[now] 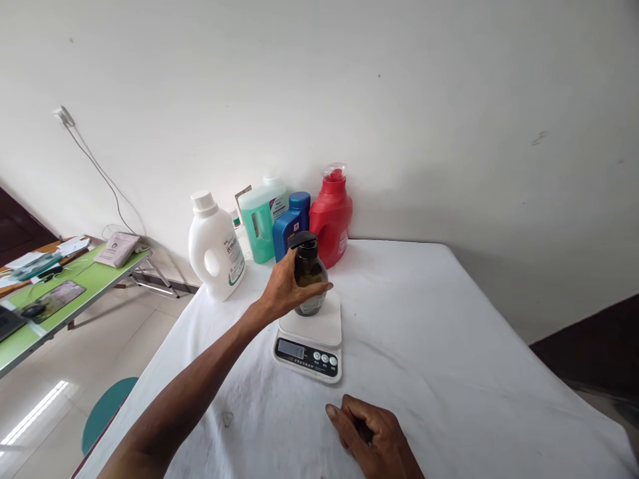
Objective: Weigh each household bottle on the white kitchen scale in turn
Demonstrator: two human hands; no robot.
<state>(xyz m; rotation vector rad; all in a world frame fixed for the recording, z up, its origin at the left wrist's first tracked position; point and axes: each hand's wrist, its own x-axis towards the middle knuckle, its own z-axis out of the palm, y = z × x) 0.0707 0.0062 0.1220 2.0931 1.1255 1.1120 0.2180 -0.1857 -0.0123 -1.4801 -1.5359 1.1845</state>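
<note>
My left hand (292, 286) is closed around a dark, see-through pump bottle (310, 269) with a black pump head. The bottle stands upright over the weighing plate of a white kitchen scale (309, 330); whether it rests its full weight there I cannot tell. The scale's small display (291, 349) and round buttons face me, but its digits are too faint to read. Near the table's front, my right hand (372, 432) lies curled in a loose fist on the cloth, with a dark hollow between the fingers and nothing visibly held.
Behind the scale stand a white jug (217, 249), a green liquid jug (260, 223), a blue bottle (292, 223) and a red jug (332, 219). White cloth (414, 339) covers the table against the wall. Leftward are a green desk (74, 293) and a teal stool (106, 409).
</note>
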